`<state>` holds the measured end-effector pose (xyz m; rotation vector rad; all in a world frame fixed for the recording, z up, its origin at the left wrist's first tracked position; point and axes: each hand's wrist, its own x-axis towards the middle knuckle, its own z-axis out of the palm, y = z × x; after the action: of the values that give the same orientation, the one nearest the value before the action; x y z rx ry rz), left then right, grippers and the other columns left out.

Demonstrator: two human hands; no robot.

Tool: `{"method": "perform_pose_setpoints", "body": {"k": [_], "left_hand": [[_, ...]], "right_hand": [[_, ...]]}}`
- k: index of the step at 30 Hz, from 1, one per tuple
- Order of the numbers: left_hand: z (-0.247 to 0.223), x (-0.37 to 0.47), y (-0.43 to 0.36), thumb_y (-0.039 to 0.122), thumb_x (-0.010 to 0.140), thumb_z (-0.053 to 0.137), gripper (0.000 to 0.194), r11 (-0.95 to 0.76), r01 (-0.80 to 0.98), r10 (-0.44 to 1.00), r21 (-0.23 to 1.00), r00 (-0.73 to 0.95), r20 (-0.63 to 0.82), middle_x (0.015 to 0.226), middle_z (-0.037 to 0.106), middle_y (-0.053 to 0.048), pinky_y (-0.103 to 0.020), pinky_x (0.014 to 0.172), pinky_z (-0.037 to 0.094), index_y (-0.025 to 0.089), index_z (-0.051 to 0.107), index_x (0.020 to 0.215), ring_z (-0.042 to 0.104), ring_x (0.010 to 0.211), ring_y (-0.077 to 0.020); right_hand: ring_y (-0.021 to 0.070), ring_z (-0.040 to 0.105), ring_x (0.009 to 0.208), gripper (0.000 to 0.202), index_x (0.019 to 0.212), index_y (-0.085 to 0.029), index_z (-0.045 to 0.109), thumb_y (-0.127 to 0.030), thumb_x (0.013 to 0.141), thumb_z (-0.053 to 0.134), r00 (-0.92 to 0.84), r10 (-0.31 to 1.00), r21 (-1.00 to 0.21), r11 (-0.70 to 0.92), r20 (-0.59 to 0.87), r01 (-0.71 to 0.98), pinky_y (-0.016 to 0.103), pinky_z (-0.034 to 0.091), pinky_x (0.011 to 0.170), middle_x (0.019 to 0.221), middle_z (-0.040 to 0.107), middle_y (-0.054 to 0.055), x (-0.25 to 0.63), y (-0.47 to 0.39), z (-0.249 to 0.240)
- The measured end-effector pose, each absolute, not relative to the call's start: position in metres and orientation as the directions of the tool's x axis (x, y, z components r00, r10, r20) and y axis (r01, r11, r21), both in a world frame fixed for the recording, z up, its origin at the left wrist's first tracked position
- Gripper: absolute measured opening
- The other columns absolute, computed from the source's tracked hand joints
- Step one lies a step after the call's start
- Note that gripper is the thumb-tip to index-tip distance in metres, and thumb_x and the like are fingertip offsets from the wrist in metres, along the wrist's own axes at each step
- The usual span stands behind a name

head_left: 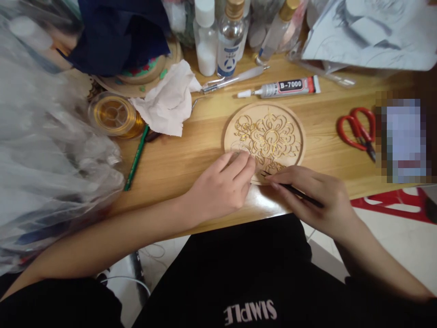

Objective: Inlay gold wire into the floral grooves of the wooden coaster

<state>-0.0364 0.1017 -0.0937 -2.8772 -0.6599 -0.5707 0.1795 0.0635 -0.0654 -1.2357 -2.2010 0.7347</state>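
Note:
A round wooden plate (300, 155) with a raised rim lies on the table, a flower pattern in thin gold wire (272, 135) across its face. My right hand (319, 193) is closed around dark tweezers (303, 195), their tips over the plate's lower edge. My left hand (227, 180) rests at the lower left of the plate, its fingers bent and drawn together. Its fingertips are partly hidden, and whatever they pinch cannot be made out. Faint drawn lines show on the wood beside the left fingers.
Behind the plate lie a B-7000 glue tube (290, 86) and a clear-handled tool (235, 79), with bottles (228, 45) beyond. Red-handled scissors (358, 130) are at right. Crumpled tissue (167, 98), a gold wire spool (116, 114), a green pencil (136, 159) and plastic bags (51, 136) sit left.

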Motion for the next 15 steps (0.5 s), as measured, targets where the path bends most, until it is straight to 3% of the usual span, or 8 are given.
{"method": "perform_pose_setpoints", "body": {"k": [15], "left_hand": [[-0.0948,-0.0366,0.1019,0.015,0.093,0.054,0.02,-0.897,0.441,0.393,-0.033,0.827,0.402,0.109,0.071,-0.016,-0.039,0.089,0.055,0.002,0.066,0.102,0.067,0.104,-0.0273]], "right_hand": [[0.0125,0.068,0.077,0.02,0.098,-0.017,0.064,-0.005,0.083,0.064,-0.349,0.914,-0.687,0.39,0.208,0.613,0.023,0.056,0.069,0.086,0.071,0.004,0.1766,0.0574,-0.0698]]}}
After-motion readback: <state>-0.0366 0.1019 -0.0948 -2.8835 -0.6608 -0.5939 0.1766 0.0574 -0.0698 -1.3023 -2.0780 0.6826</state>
